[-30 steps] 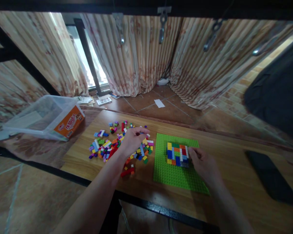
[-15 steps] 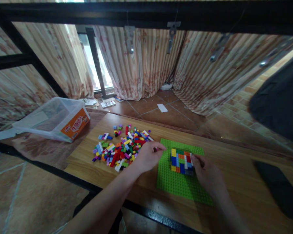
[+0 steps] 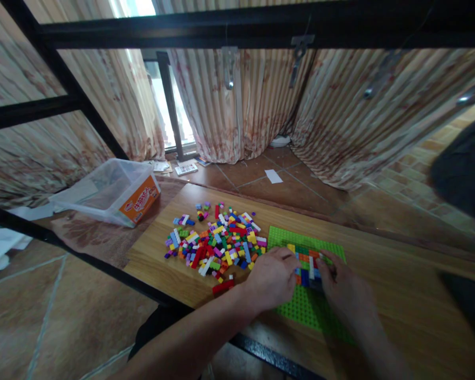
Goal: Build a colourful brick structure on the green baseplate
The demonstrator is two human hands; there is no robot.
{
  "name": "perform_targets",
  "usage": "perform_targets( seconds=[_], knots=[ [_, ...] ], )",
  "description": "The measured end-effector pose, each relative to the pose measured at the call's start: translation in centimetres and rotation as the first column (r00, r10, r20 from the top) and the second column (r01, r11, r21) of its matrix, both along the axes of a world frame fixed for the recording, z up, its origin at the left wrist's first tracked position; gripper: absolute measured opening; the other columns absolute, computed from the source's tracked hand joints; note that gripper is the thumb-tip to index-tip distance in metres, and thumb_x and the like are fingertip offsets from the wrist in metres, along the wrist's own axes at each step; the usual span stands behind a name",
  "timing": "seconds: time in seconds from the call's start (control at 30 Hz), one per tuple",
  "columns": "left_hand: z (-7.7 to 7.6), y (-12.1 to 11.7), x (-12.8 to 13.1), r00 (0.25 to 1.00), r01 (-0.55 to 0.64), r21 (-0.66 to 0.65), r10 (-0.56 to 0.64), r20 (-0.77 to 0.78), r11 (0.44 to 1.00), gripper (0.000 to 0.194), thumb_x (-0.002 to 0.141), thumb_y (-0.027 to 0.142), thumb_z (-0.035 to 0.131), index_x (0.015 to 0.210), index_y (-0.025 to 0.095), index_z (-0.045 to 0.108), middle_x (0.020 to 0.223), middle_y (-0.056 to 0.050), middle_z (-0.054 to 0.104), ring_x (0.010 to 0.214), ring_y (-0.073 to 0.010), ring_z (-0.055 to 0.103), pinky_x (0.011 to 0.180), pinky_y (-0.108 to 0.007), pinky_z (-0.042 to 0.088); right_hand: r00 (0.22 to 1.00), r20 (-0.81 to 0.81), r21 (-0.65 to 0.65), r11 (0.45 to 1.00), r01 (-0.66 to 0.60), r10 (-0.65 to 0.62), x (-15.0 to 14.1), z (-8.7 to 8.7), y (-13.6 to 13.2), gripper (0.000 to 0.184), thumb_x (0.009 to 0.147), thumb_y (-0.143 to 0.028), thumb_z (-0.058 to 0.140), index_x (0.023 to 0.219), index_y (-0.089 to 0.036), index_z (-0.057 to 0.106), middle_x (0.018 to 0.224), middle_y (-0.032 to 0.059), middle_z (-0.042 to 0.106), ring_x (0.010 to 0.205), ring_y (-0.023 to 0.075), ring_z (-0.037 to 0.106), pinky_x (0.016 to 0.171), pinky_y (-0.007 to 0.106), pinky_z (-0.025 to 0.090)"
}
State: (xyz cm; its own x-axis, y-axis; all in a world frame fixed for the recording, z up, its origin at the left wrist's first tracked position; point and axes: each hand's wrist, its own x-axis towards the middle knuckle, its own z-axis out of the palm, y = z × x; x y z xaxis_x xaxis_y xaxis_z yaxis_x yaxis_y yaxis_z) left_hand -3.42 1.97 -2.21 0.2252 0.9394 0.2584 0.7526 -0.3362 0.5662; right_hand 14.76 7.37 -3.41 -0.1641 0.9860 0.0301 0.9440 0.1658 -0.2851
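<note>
A low block of coloured building bricks [image 3: 312, 265], in yellow, green, orange, red, white and blue, sits on a green studded baseplate [image 3: 301, 311]. My left hand [image 3: 275, 277] grips the block's left side with bent fingers and covers part of it. On the opposite side, my right hand [image 3: 342, 282] has its thumb and fingers closed at the block's right edge. The tips of both hands are partly hidden. Left of the baseplate lies a loose pile of mixed bricks [image 3: 217, 240], with a red brick [image 3: 223, 287] near the table's front edge.
The wooden table [image 3: 154, 253] carries a dark flat object [image 3: 465, 301] at its right end. A clear plastic bin [image 3: 103, 190] with an orange label stands beyond the table's left end. A black metal bar [image 3: 182, 31] crosses the top of the view, with curtains behind it.
My left hand has moved right, from above the baseplate's left edge onto the brick block. My right hand stays at the block's right side. The view has shifted slightly.
</note>
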Motion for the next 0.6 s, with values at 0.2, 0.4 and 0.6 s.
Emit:
perform_targets(
  seconds=[0.2, 0.4, 0.6],
  knots=[
    [-0.3, 0.1, 0.2, 0.995, 0.063, 0.055, -0.059, -0.077, 0.996, 0.022, 0.091, 0.019, 0.048, 0.103, 0.014, 0.065, 0.111, -0.01, 0.067, 0.104, -0.0221, 0.06, 0.098, -0.036, 0.047, 1.0, 0.009, 0.008, 1.0, -0.018, 0.018, 0.1, -0.2, 0.1, 0.05, 0.096, -0.048, 0.034, 0.127, -0.018, 0.061, 0.09, 0.0135, 0.075, 0.071, 0.0284, 0.07, 0.06, 0.036, 0.046],
    [-1.5, -1.1, 1.7, 0.986, 0.064, 0.017, -0.061, -0.157, 0.998, 0.064, 0.095, 0.051, 0.043, 0.146, 0.012, 0.036, 0.154, -0.014, 0.038, 0.144, -0.0312, 0.029, 0.115, -0.054, 0.028, 1.0, 0.008, 0.016, 1.0, -0.006, 0.006, 0.1, -0.2, 0.3, 0.051, 0.098, -0.044, 0.027, 0.125, -0.018, 0.062, 0.097, 0.015, 0.075, 0.074, 0.0282, 0.07, 0.066, 0.038, 0.048],
    [-2.2, -1.6, 2.4, 0.959, 0.07, -0.055, -0.082, -0.27, 0.996, 0.078, 0.094, 0.057, 0.038, 0.153, 0.01, 0.02, 0.162, -0.016, 0.02, 0.151, -0.0303, 0.01, 0.119, -0.059, 0.012, 0.994, -0.107, -0.045, 0.999, 0.027, -0.032, 0.3, 0.2, 1.0, 0.048, 0.095, -0.033, 0.027, 0.118, -0.015, 0.065, 0.099, 0.0156, 0.075, 0.085, 0.0282, 0.07, 0.077, 0.038, 0.049]
  ],
)
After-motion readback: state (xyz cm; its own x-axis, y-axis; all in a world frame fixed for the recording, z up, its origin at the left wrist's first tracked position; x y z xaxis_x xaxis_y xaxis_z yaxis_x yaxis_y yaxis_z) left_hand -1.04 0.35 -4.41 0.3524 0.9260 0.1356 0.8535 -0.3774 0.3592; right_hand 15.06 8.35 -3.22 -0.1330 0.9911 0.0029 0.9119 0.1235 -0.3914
